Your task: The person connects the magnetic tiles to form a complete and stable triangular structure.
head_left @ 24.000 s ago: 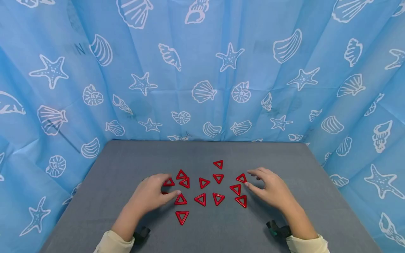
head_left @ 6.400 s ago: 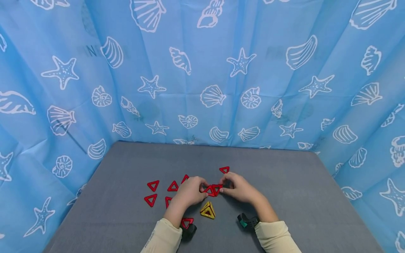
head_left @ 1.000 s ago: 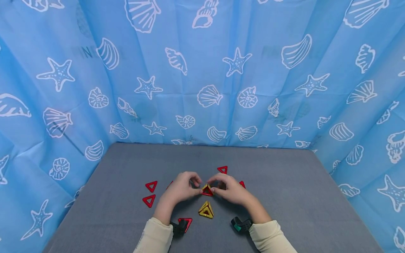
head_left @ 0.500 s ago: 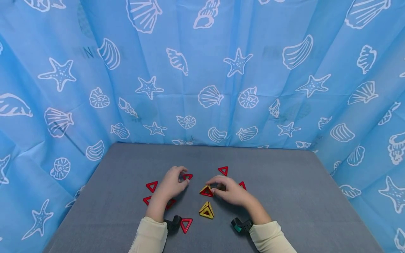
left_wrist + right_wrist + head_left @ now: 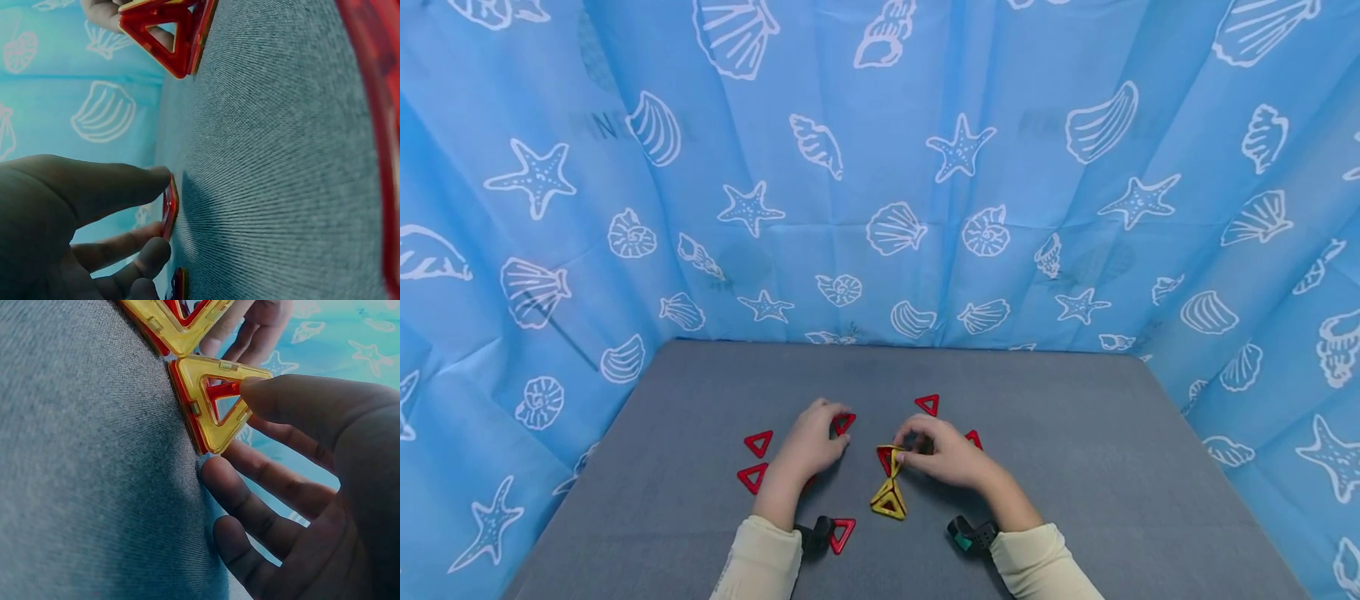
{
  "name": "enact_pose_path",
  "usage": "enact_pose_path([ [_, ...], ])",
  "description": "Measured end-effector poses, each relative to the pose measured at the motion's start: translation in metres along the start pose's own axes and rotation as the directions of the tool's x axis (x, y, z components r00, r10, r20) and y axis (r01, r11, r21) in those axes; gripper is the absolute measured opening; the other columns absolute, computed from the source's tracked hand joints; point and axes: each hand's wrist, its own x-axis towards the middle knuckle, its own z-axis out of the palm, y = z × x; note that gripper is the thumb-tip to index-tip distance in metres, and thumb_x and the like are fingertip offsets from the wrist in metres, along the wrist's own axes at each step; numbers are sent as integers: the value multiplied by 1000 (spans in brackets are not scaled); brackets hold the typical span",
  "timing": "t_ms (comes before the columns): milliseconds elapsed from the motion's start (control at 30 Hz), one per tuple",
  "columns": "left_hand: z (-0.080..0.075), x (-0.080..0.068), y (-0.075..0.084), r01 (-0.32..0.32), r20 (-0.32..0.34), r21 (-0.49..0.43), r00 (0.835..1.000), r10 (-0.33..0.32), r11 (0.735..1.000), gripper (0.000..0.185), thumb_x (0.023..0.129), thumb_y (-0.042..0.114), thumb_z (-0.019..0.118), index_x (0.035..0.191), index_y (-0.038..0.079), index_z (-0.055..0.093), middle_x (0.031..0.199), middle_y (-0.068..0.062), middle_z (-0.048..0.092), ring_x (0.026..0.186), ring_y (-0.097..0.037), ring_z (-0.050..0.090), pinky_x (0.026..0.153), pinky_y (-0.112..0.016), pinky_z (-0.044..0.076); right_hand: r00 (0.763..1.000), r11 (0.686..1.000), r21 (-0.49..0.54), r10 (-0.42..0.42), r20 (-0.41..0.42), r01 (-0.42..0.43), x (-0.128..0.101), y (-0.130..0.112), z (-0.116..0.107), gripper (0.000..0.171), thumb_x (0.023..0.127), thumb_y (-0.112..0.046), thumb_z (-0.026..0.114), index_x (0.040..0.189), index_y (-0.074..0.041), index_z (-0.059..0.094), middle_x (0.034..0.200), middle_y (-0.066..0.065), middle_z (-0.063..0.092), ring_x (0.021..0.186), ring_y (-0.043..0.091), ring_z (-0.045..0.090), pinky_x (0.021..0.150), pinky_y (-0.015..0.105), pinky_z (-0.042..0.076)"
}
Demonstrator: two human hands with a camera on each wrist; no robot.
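Currently the right hand (image 5: 943, 452) pinches a yellow-and-red pyramid (image 5: 199, 403) whose corner meets a second pyramid (image 5: 888, 502) on the gray surface (image 5: 1037, 400); leftward, the left hand (image 5: 810, 440) pinches a red triangle (image 5: 843, 423).

The head view is bright, the wrist views dimmer.

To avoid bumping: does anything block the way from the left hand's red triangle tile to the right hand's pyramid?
Nothing visible does: in the head view, between the red triangle tile and the pyramid lies only bare grey tabletop.
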Motion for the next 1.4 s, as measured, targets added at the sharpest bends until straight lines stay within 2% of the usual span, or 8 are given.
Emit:
enact_pose_path([
  [233, 0, -3, -1, 37, -7, 27, 999, -37, 999, 45, 94, 15, 81, 137, 7, 69, 130, -16, 62, 118, -32, 63, 102, -54, 54, 1000, 1000, 7, -5, 6, 5, 1, 1, 0, 11, 101, -23, 75, 109, -16, 72, 112, 4, 69, 87, 16, 63, 72, 29, 55],
  [433, -4, -4, 2, 70, 2, 57, 998, -70, 996, 46, 92, 15, 83, 134, 3, 70, 133, -20, 62, 120, -35, 63, 101, -55, 54, 1000, 1000, 4, -4, -10, 4, 0, 1, 0, 13, 100, -24, 76, 108, -15, 72, 112, 4, 69, 85, 15, 63, 70, 28, 55],
  [600, -4, -5, 3, 75, 13, 68, 997, -76, 995, 37, 91, 16, 85, 124, 4, 74, 114, -12, 64, 97, -23, 61, 91, -49, 56, 1000, 1000, 10, -9, -22, 9, -2, 1, 1, 13, 100, -24, 76, 108, -14, 72, 107, 4, 69, 82, 16, 63, 67, 28, 55],
  [800, -3, -2, 3, 76, 49, 54, 996, -78, 996, 31, 87, 19, 90, 111, 9, 74, 104, -7, 64, 91, -19, 60, 84, -44, 56, 1000, 1000, 9, 7, 1, -7, -2, 1, 1, 12, 99, -20, 77, 107, -14, 71, 99, 4, 71, 77, 15, 63, 64, 27, 55],
  [967, -2, 0, 3, 80, 79, 40, 993, -83, 996, 30, 86, 20, 90, 109, 9, 76, 97, -4, 65, 86, -18, 58, 79, -41, 54, 1000, 1000, 0, 7, 16, -7, -1, 2, 1, 15, 98, -19, 78, 111, -15, 73, 103, 2, 72, 82, 14, 64, 68, 27, 55],
  [1133, -2, 0, 4, 60, 105, 18, 993, -62, 998, 30, 86, 19, 90, 111, 8, 78, 99, -5, 67, 87, -18, 59, 80, -42, 55, 1000, 1000, -16, 0, 7, 0, 0, 3, 1, 16, 99, -19, 77, 114, -16, 74, 108, 1, 73, 87, 14, 64, 74, 27, 55],
  [1267, 1, -1, 7, 30, 144, -8, 989, -28, 1000, 31, 85, 18, 91, 111, 7, 78, 100, -6, 68, 89, -18, 60, 82, -44, 55, 1000, 1000, -21, -11, -9, 11, -1, 2, 1, 13, 100, -18, 76, 113, -16, 74, 107, 1, 73, 86, 13, 64, 74, 27, 54],
  [1400, 3, -2, 11, 13, 173, -24, 985, -9, 1000, 31, 86, 17, 90, 111, 5, 77, 98, -6, 66, 85, -18, 57, 77, -41, 52, 1000, 1000, -28, -6, -17, 5, -1, 2, 1, 12, 100, -18, 76, 111, -16, 74, 106, 0, 72, 83, 11, 64, 70, 26, 54],
])
